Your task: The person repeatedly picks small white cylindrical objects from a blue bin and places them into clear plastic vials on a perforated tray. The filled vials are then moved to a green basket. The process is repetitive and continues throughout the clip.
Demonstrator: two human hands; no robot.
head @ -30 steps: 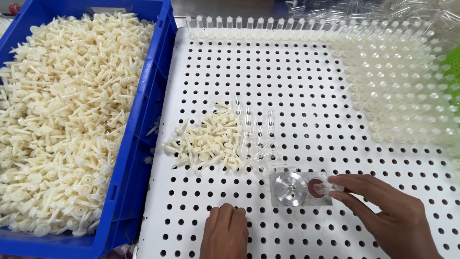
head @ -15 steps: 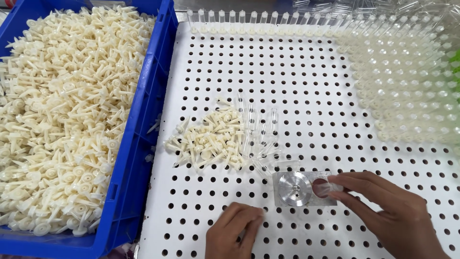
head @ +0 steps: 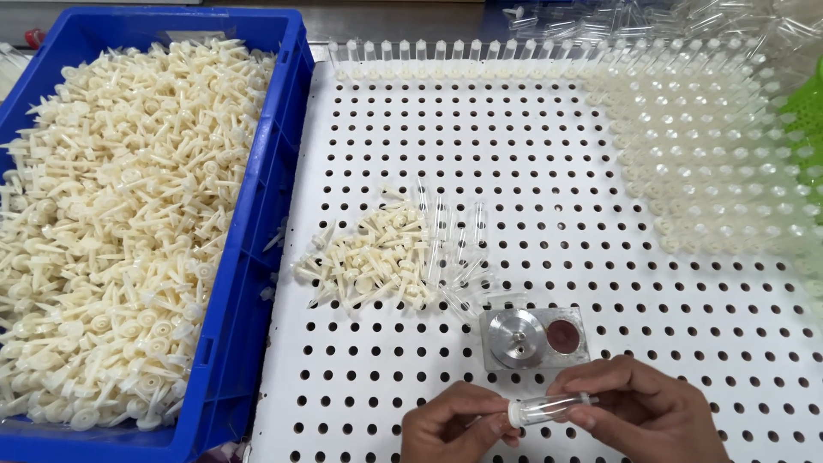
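Both of my hands meet at the bottom edge over a white perforated board (head: 549,189). My right hand (head: 647,411) grips a small clear plastic tube (head: 549,407) held sideways. My left hand (head: 450,424) pinches the cream-coloured cap end of that tube. Just above the hands sits a small square metal block (head: 531,337) with a round steel recess and a dark red disc. A loose pile of cream plastic plugs (head: 369,257) lies on the board, with several clear tubes (head: 454,231) beside it.
A blue crate (head: 249,257) full of cream plastic plugs stands at the left. Rows of clear tubes (head: 711,146) stand upright in the board's holes along the far edge and at the right. A green object (head: 806,107) shows at the right edge.
My right hand lifted the clear tube off the metal block and drew it toward me. My left hand rose from the board and took hold of the tube's capped end.
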